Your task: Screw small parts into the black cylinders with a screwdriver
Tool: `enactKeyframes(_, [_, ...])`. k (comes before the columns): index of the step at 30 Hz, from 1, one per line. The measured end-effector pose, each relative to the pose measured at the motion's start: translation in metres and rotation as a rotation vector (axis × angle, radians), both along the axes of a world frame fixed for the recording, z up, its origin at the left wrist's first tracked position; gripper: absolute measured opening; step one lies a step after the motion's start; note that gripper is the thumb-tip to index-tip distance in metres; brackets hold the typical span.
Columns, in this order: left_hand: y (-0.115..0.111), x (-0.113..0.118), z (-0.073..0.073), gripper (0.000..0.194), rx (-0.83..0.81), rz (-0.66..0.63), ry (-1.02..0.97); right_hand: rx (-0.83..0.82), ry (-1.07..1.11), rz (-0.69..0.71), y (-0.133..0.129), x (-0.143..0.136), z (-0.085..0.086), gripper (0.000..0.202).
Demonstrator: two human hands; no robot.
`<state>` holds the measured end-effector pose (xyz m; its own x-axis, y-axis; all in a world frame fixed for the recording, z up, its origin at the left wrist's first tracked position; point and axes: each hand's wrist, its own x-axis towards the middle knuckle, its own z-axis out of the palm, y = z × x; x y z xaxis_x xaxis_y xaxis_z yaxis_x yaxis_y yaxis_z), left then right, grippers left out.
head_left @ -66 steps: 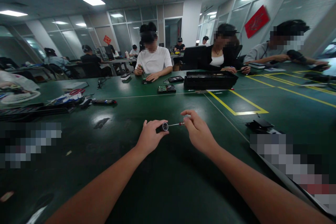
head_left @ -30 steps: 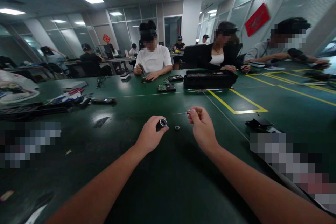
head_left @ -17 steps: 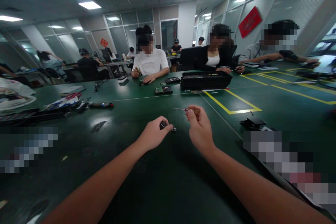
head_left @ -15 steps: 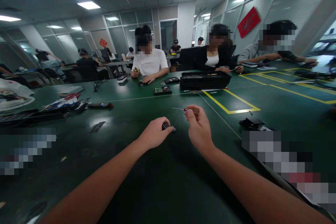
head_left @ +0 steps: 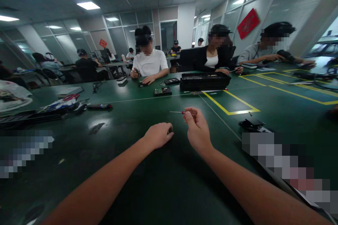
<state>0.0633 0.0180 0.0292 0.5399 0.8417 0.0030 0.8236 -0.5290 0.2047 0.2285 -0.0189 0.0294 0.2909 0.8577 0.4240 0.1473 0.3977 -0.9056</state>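
My right hand [head_left: 196, 126] is closed round the brownish handle of a screwdriver [head_left: 176, 112], whose thin metal shaft points left above the green table [head_left: 148, 190]. To the left, my left hand [head_left: 159, 135] is curled with thumb and fingers close together. A small dark thing shows in part between its fingertips, mostly hidden by the fingers. The two hands are apart, and the screwdriver tip is above and right of my left hand.
A long black casing [head_left: 204, 81], a green circuit board [head_left: 163, 91] and a dark pen-like tool [head_left: 99, 107] lie beyond my hands. Cables and tools [head_left: 64, 102] are piled at left. Black parts [head_left: 255, 125] lie at right. Several people sit opposite.
My left hand has turned so that its back faces up more, and the small dark thing is now mostly covered. The screwdriver has shifted slightly left and down.
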Motion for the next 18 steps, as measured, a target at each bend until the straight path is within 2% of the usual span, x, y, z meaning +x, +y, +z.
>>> enactKeyframes(2, [-0.002, -0.012, 0.002, 0.024, -0.048, 0.036, -0.139, -0.003, 0.003, -0.001, -0.001, 0.0, 0.001, 0.024])
enactKeyframes(5, [-0.006, -0.036, 0.005, 0.023, -0.17, 0.165, -0.432, -0.006, 0.019, 0.015, -0.001, 0.0, 0.002, 0.024])
enactKeyframes(9, [-0.021, -0.077, 0.013, 0.029, -0.417, 0.344, -0.815, -0.021, 0.028, 0.041, -0.001, -0.001, 0.0, 0.023])
enactKeyframes(11, [-0.032, -0.1, 0.018, 0.025, -0.495, 0.435, -1.045, -0.026, 0.026, 0.054, 0.0, -0.001, -0.001, 0.023])
enactKeyframes(14, [-0.05, -0.138, 0.028, 0.014, -0.51, 0.575, -1.363, -0.023, 0.025, 0.059, 0.0, -0.001, -0.002, 0.024])
enactKeyframes(16, [-0.062, -0.161, 0.036, 0.013, -0.492, 0.715, -1.487, -0.026, 0.019, 0.062, 0.0, -0.002, -0.002, 0.024])
enactKeyframes(18, [-0.073, -0.18, 0.046, 0.015, -0.393, 0.895, -1.547, -0.032, 0.013, 0.06, -0.001, -0.002, -0.002, 0.024])
